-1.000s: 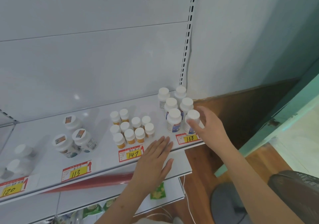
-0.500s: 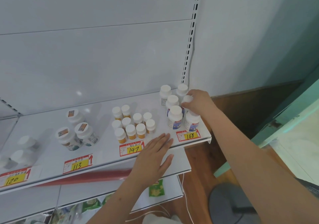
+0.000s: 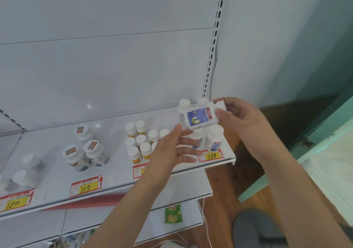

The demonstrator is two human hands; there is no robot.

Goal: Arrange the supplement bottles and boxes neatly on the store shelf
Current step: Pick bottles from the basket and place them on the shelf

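My right hand [image 3: 236, 118] grips a white bottle with a blue label [image 3: 199, 117], held on its side in the air above the right end of the white shelf [image 3: 227, 160]. My left hand [image 3: 172, 150] is raised just below the bottle's base, fingers spread and straight, thumb tip close to the bottle. Under them stand more blue-label bottles [image 3: 214, 138] behind the 168 price tag [image 3: 211, 155]. A group of small orange-label bottles [image 3: 138, 142] stands to the left, partly hidden by my left hand.
Three wider white jars [image 3: 86, 152] stand over the 113 tag [image 3: 87, 186], blurred white jars [image 3: 23, 171] farther left. A red strip [image 3: 91, 203] runs along the lower shelf edge. A green packet [image 3: 172, 213] lies on the bottom shelf. A grey stool [image 3: 256, 228] sits at the lower right.
My right hand has lifted one blue-label bottle out of the group and turned it sideways. My left hand rose from the shelf edge toward the bottle.
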